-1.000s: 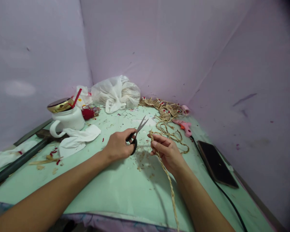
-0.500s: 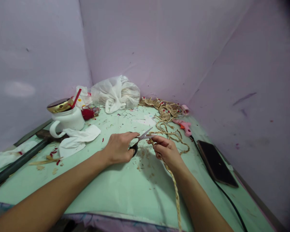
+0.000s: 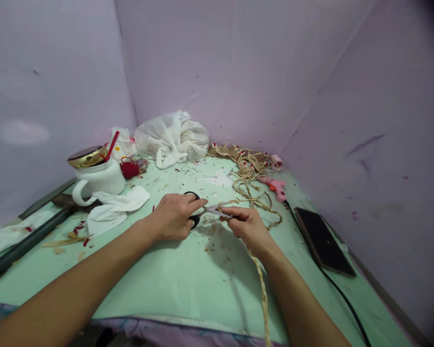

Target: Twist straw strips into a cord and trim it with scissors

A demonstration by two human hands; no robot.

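Observation:
My left hand [image 3: 176,216] grips black-handled scissors [image 3: 210,209], whose blades point right toward my other hand. In my right hand [image 3: 249,229], thumb and fingers pinch a braided straw-coloured cord [image 3: 263,294]. The scissor blades lie right at the pinched cord, close to the right fingertips; whether they touch it I cannot tell. From the right hand one length of cord runs down over the near table edge. More of it lies in loose loops beyond the hand, reaching back to a pile of woven cord pieces [image 3: 248,166] with small red-and-white bits.
A pink glue gun [image 3: 274,187] and a phone [image 3: 325,241] lie on the right, a black cable beside them. On the left are a white mug [image 3: 101,179] with a gold-rimmed lid, a hammer [image 3: 32,241], white cloth [image 3: 117,212] and red yarn [image 3: 130,168]. A plastic bag [image 3: 177,140] sits at the back.
The scissors have turned, so their blades now point right and slightly down, and both handle loops show. My left hand has shifted slightly left; the right still pinches the cord.

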